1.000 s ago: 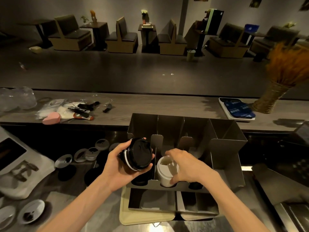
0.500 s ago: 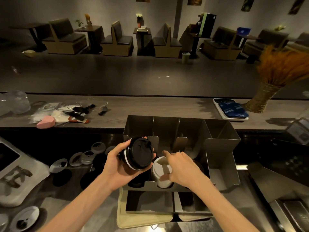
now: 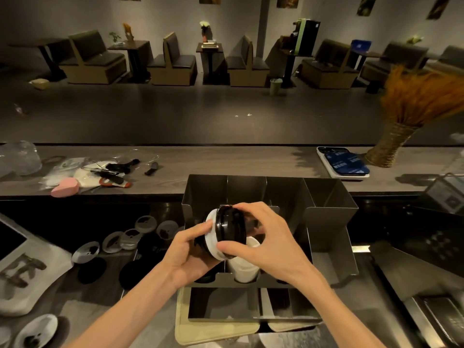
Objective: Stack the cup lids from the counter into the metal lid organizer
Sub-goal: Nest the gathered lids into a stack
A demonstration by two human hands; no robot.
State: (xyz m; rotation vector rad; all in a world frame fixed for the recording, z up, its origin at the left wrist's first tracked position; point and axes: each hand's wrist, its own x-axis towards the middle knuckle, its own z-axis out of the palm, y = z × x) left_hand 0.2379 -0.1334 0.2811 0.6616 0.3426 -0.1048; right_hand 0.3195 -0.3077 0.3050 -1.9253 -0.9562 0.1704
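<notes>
A short stack of cup lids [image 3: 227, 229], black ones with a white one among them, lies on its side above the front of the metal lid organizer [image 3: 329, 197]. My left hand [image 3: 188, 254] cups the stack from below and behind. My right hand [image 3: 263, 239] pinches the black lids at the stack's right end with fingers and thumb. A stack of white lids [image 3: 244, 268] stands in the organizer's middle front slot, just under my right hand. Black lids sit in the left slot, mostly hidden by my left hand.
Several loose lids, white [image 3: 86, 251] and black [image 3: 91, 270], lie on the dark counter to the left. A raised bar shelf behind holds clutter [image 3: 108, 173], a pink sponge [image 3: 65, 187], a tray [image 3: 344, 164] and a woven vase [image 3: 389, 146]. A beige mat [image 3: 213, 330] lies under the organizer.
My right hand left the white lids in the middle slot and came up to grip the stack held in my left hand. The stack turned sideways.
</notes>
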